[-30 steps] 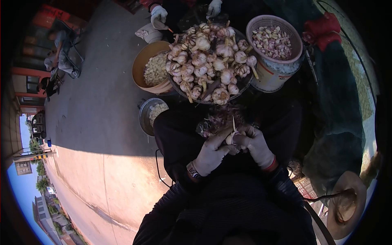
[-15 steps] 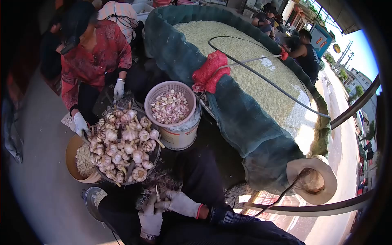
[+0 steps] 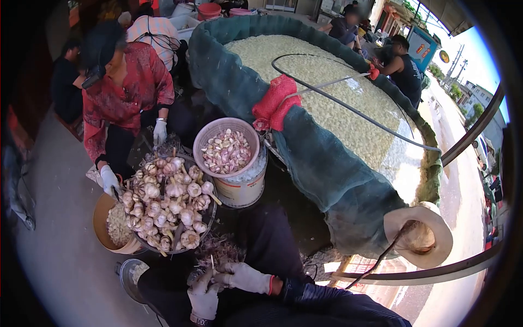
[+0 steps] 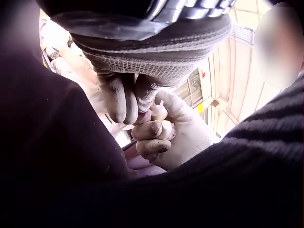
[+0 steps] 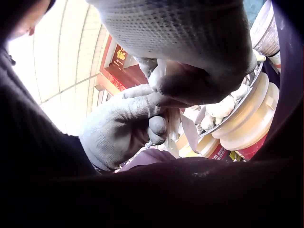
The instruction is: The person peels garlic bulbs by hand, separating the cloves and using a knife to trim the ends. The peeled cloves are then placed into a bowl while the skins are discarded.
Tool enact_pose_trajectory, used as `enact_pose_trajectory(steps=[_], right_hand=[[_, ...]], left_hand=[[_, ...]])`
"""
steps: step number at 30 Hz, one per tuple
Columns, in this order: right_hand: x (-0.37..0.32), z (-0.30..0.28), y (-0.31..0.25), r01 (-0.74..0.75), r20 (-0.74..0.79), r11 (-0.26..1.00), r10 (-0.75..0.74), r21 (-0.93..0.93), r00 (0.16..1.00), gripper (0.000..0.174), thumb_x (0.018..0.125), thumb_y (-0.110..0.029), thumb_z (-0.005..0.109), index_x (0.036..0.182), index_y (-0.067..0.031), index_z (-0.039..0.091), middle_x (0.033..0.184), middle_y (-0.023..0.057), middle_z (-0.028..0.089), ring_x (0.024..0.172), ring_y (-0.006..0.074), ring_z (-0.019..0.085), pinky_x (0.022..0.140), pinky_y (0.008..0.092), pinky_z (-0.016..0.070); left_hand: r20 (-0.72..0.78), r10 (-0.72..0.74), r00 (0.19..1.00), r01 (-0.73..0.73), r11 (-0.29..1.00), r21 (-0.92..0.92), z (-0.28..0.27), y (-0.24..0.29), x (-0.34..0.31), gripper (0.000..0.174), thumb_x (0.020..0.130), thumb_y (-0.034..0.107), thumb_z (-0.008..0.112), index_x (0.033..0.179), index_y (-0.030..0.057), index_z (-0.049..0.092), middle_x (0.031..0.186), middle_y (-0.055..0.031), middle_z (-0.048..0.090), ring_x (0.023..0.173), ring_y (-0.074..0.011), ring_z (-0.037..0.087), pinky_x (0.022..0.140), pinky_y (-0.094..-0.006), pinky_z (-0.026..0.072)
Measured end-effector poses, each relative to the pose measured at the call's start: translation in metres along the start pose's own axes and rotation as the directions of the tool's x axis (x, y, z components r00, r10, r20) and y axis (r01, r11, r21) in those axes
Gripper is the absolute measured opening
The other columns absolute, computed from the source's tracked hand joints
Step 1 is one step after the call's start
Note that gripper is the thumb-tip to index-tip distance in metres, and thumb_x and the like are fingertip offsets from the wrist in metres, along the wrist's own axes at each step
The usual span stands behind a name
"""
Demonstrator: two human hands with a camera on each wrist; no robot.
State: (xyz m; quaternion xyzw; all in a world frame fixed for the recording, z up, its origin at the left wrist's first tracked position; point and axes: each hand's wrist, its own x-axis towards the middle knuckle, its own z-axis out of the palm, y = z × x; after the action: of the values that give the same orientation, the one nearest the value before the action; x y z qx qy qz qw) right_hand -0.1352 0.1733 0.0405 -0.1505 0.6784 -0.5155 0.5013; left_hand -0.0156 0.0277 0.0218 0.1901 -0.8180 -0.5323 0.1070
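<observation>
Low in the head view, my gloved left hand (image 3: 204,298) and gloved right hand (image 3: 246,278) meet over my lap, with a thin pale stem (image 3: 212,262) upright between them. The left wrist view shows the right hand (image 4: 187,137) with fingers curled round pale garlic cloves (image 4: 159,112), while fingertips of the left hand (image 4: 142,61) pinch at a purplish piece (image 4: 144,116). A white clove (image 5: 160,72) lies by the thumb of the right hand (image 5: 180,38) in the right wrist view, the left hand (image 5: 114,126) touching from below; papery skin hangs beneath.
A heaped tray of garlic bulbs (image 3: 175,189) stands beyond my knees, a tan bucket (image 3: 101,220) and metal bowl (image 3: 126,277) left of it. Right are a pink basket (image 3: 199,143) on a pail (image 3: 239,192) and a netted pool (image 3: 310,158). A person in red (image 3: 131,82) sits opposite.
The head view has swung up and to the right since the first frame, bringing the netted pool and seated people into view. My hands stay together over my lap.
</observation>
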Motion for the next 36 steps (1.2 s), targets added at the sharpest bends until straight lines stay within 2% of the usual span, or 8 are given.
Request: enact_pose_trajectory(steps=[4, 8, 10, 16, 24, 27, 29, 36], right_hand=[[-0.005, -0.002, 0.000, -0.027, 0.086, 0.936, -0.003, 0.351, 0.996, 0.029, 0.104, -0.027, 0.065, 0.123, -0.0043, 0.068, 0.086, -0.0034, 0.064, 0.070, 0.0044, 0.054, 0.062, 0.0216, 0.0458], [-0.008, -0.009, -0.006, -0.076, 0.045, 0.962, 0.066, 0.264, 0.997, 0.033, 0.102, -0.025, 0.064, 0.125, -0.0004, 0.065, 0.087, -0.0004, 0.067, 0.067, 0.0055, 0.057, 0.058, 0.0209, 0.0442], [-0.005, -0.008, -0.002, -0.078, 0.061, 0.950, 0.063, 0.302, 0.996, 0.033, 0.101, -0.024, 0.063, 0.123, 0.0003, 0.065, 0.087, 0.0009, 0.068, 0.065, 0.0057, 0.058, 0.055, 0.0207, 0.0429], [0.005, 0.004, -0.005, -0.053, 0.006, 0.946, 0.054, 0.318, 0.999, 0.027, 0.097, -0.022, 0.071, 0.113, -0.0020, 0.065, 0.082, 0.0011, 0.068, 0.061, 0.0048, 0.057, 0.051, 0.0196, 0.0415], [0.009, -0.004, 0.005, -0.076, -0.019, 0.927, 0.089, 0.369, 0.996, 0.025, 0.094, -0.019, 0.074, 0.109, -0.0002, 0.068, 0.075, -0.0002, 0.065, 0.056, 0.0044, 0.052, 0.050, 0.0204, 0.0411], [0.012, -0.011, 0.003, -0.031, -0.065, 0.931, 0.059, 0.364, 0.996, 0.023, 0.093, -0.018, 0.073, 0.106, 0.0004, 0.071, 0.072, 0.0014, 0.064, 0.054, 0.0052, 0.051, 0.049, 0.0211, 0.0415], [0.007, -0.009, -0.014, 0.022, -0.108, 0.922, 0.022, 0.387, 0.994, 0.016, 0.092, -0.014, 0.070, 0.099, 0.0003, 0.073, 0.068, 0.0022, 0.063, 0.052, 0.0057, 0.052, 0.050, 0.0216, 0.0418], [0.011, 0.000, 0.000, -0.050, -0.010, 0.927, 0.058, 0.372, 0.998, 0.026, 0.098, -0.029, 0.076, 0.109, -0.0066, 0.070, 0.071, -0.0058, 0.058, 0.057, 0.0030, 0.049, 0.052, 0.0211, 0.0384]], left_hand=[[0.017, -0.125, 0.992, 0.124, 0.940, -0.318, -0.003, 0.020, -0.001, 0.047, 0.080, -0.015, 0.070, 0.123, 0.0017, 0.071, 0.110, -0.0123, 0.073, 0.094, -0.0164, 0.073, 0.079, -0.0308, 0.0625], [0.003, 0.094, 0.996, -0.094, 0.993, -0.067, -0.012, 0.015, 0.005, 0.046, 0.083, -0.013, 0.072, 0.127, 0.0006, 0.070, 0.118, -0.0112, 0.069, 0.097, -0.0169, 0.072, 0.081, -0.0293, 0.0618], [0.083, -0.241, 0.967, 0.244, 0.784, -0.570, -0.010, 0.020, 0.001, 0.044, 0.085, -0.013, 0.070, 0.127, -0.0003, 0.070, 0.121, -0.0101, 0.068, 0.101, -0.0168, 0.071, 0.085, -0.0285, 0.0606], [-0.021, -0.075, 0.997, 0.067, 0.964, -0.258, -0.006, 0.019, 0.006, 0.040, 0.089, -0.015, 0.066, 0.125, -0.0007, 0.070, 0.122, -0.0093, 0.068, 0.105, -0.0142, 0.070, 0.088, -0.0265, 0.0601], [0.000, -0.171, 0.985, 0.154, 0.892, -0.425, -0.003, 0.008, 0.007, 0.053, 0.087, -0.014, 0.070, 0.137, 0.0032, 0.062, 0.121, -0.0091, 0.069, 0.104, -0.0134, 0.070, 0.086, -0.0259, 0.0603], [-0.098, -0.103, 0.990, 0.070, 0.953, -0.294, -0.004, 0.002, 0.006, 0.058, 0.088, -0.010, 0.072, 0.142, 0.0056, 0.057, 0.124, -0.0125, 0.069, 0.107, -0.0182, 0.071, 0.086, -0.0293, 0.0608], [-0.157, 0.192, 0.969, -0.170, 0.975, 0.144, -0.007, 0.002, 0.007, 0.061, 0.087, -0.006, 0.075, 0.143, 0.0079, 0.056, 0.128, -0.0168, 0.067, 0.110, -0.0286, 0.071, 0.087, -0.0355, 0.0605], [-0.051, 0.285, 0.957, -0.267, 0.937, 0.225, -0.002, 0.016, 0.005, 0.073, 0.082, -0.005, 0.079, 0.147, 0.0121, 0.052, 0.126, -0.0187, 0.067, 0.103, -0.0350, 0.072, 0.079, -0.0394, 0.0620]])
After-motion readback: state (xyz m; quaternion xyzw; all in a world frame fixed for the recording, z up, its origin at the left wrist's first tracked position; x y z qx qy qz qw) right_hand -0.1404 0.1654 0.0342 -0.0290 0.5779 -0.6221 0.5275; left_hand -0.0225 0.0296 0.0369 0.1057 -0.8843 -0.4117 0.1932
